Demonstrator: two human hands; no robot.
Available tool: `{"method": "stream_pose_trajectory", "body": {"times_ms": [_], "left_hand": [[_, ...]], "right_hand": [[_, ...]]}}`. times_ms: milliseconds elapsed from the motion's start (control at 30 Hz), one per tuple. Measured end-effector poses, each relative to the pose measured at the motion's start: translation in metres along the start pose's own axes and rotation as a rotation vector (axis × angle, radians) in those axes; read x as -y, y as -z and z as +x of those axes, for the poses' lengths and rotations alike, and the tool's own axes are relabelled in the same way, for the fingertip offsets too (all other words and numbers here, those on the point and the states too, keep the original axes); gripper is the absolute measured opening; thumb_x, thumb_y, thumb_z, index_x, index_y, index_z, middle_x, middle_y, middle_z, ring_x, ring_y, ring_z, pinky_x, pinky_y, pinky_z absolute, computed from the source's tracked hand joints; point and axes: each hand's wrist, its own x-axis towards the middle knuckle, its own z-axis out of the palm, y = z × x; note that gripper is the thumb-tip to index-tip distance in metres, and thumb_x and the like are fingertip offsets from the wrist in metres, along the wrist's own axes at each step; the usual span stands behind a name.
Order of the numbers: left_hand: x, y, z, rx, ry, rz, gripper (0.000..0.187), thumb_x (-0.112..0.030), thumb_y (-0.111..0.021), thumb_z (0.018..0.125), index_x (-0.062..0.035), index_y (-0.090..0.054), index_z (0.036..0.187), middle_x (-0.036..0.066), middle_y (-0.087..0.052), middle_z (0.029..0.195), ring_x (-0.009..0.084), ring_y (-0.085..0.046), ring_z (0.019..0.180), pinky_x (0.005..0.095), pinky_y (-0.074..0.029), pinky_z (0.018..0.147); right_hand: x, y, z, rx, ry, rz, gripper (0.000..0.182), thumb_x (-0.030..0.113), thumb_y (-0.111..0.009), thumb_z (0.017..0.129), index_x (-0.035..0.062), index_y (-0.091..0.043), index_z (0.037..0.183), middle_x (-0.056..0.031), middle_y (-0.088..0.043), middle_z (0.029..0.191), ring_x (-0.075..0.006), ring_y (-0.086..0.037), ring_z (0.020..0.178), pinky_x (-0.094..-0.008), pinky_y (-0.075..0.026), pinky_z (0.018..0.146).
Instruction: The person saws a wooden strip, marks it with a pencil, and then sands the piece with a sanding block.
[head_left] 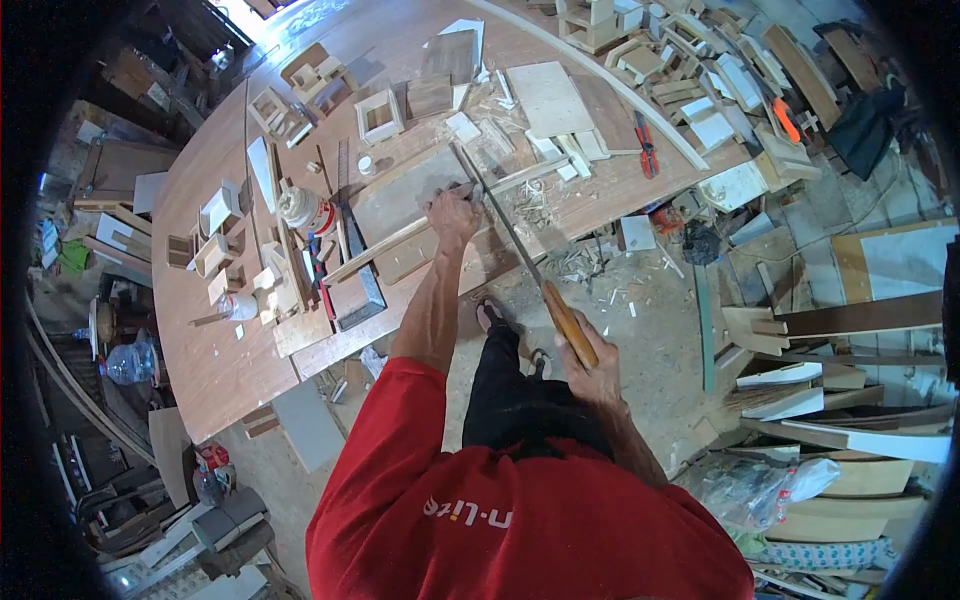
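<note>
Now, left hand (455,215): fingers curled down at a straight, pale wood strip (385,246); exact hold unclear.
Right hand (597,372): closed around a smooth wooden handle (569,323).
Thin saw blade (515,236): across the strip, over the surface (200,365).
Cut: apparently underway; a straight stroke calls for steady bracing.

Red sweater (540,530), white lettering (468,512)

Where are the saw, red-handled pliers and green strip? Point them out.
Saw (570,325): head view, on its wooden handle.
Red-handled pliers (647,161): head view, on the handles.
Green strip (706,330): head view, on its middle.
</note>
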Motion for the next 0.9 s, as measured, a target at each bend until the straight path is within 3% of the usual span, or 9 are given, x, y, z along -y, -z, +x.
{"method": "stream_pose_trajectory", "body": {"times_ms": [67,167,300,400,533,633,733,833,900], "left_hand": [[0.0,0.001,0.0,0.035,0.013,0.01,0.027,-0.036,-0.057,0.083,-0.0242,-0.071,0.103,0.006,-0.066,0.107,0.0312,-0.057,0.101,0.0522,-0.038,0.087],[-0.002,0.003,-0.004,-0.011,-0.011,0.013,0.029,-0.035,-0.057,0.082,-0.0225,-0.071,0.103,0.006,-0.065,0.106,0.0308,-0.056,0.102,0.0523,-0.037,0.089],[0.0,0.002,0.003,0.052,-0.007,0.036,0.03,-0.036,-0.057,0.081,-0.0212,-0.07,0.104,0.006,-0.065,0.107,0.0302,-0.056,0.103,0.0533,-0.036,0.091],[-0.001,-0.003,0.0,-0.055,-0.01,0.071,0.026,-0.029,-0.064,0.073,-0.0245,-0.07,0.098,0.002,-0.065,0.103,0.0266,-0.055,0.102,0.0462,-0.036,0.086],[-0.005,0.006,-0.004,0.001,0.002,0.079,0.02,-0.029,-0.065,0.072,-0.0218,-0.068,0.09,0.0,-0.064,0.101,0.0276,-0.055,0.101,0.0452,-0.035,0.084],[0.001,0.004,-0.006,0.124,-0.011,0.098,0.032,-0.036,-0.063,0.076,-0.0217,-0.069,0.105,0.006,-0.063,0.11,0.0291,-0.053,0.107,0.0504,-0.036,0.092],[0.007,-0.001,-0.012,-0.033,-0.108,0.03,0.038,-0.03,-0.067,0.072,-0.0196,-0.067,0.109,0.008,-0.061,0.111,0.029,-0.051,0.11,0.0487,-0.036,0.093],[0.014,-0.008,-0.02,-0.022,-0.189,0.134,0.046,-0.026,-0.069,0.069,-0.0178,-0.063,0.114,0.008,-0.057,0.114,0.0289,-0.048,0.112,0.047,-0.034,0.095],[0.011,-0.015,-0.026,-0.19,-0.171,0.243,0.046,-0.022,-0.068,0.068,-0.0166,-0.062,0.113,0.008,-0.054,0.115,0.0287,-0.046,0.112,0.0455,-0.033,0.096]], "right_hand": [[-0.008,0.004,-0.009,-0.05,0.16,-0.05,0.039,0.013,-0.062,0.089,0.0021,-0.052,0.125,-0.0151,-0.066,0.083,-0.0172,-0.066,0.067,-0.0299,-0.052,0.059],[-0.009,0.0,-0.005,-0.063,0.172,-0.029,0.04,0.013,-0.062,0.089,0.0023,-0.052,0.125,-0.0152,-0.065,0.082,-0.019,-0.066,0.067,-0.0307,-0.053,0.06],[-0.012,-0.007,0.012,-0.034,0.035,0.011,0.041,0.013,-0.063,0.088,-0.0003,-0.051,0.126,-0.0188,-0.066,0.09,-0.0185,-0.067,0.076,-0.0299,-0.052,0.066],[-0.013,-0.003,-0.003,-0.066,0.193,-0.031,0.043,0.013,-0.062,0.088,-0.0012,-0.051,0.127,-0.0194,-0.066,0.093,-0.0177,-0.067,0.08,-0.03,-0.052,0.068],[-0.011,-0.013,0.017,-0.032,0.034,-0.012,0.045,0.012,-0.062,0.087,-0.0007,-0.05,0.129,-0.0204,-0.067,0.096,-0.0214,-0.068,0.082,-0.0316,-0.053,0.07],[-0.018,-0.018,0.022,-0.065,0.106,-0.033,0.047,0.012,-0.062,0.086,-0.0018,-0.05,0.129,-0.0222,-0.066,0.097,-0.0245,-0.068,0.084,-0.0332,-0.054,0.07],[-0.019,-0.016,0.022,-0.028,0.007,-0.031,0.048,0.011,-0.063,0.086,-0.0033,-0.049,0.13,-0.0213,-0.066,0.092,-0.0239,-0.068,0.077,-0.0331,-0.054,0.066],[-0.021,-0.02,0.025,-0.115,0.215,-0.104,0.049,0.01,-0.062,0.085,-0.0035,-0.048,0.13,-0.0184,-0.066,0.083,-0.02,-0.066,0.066,-0.0319,-0.053,0.059],[-0.003,-0.016,0.021,-0.007,-0.069,-0.021,0.042,0.004,-0.059,0.087,0.0018,-0.052,0.128,-0.0191,-0.064,0.101,-0.0197,-0.062,0.086,-0.0304,-0.05,0.076]]}}
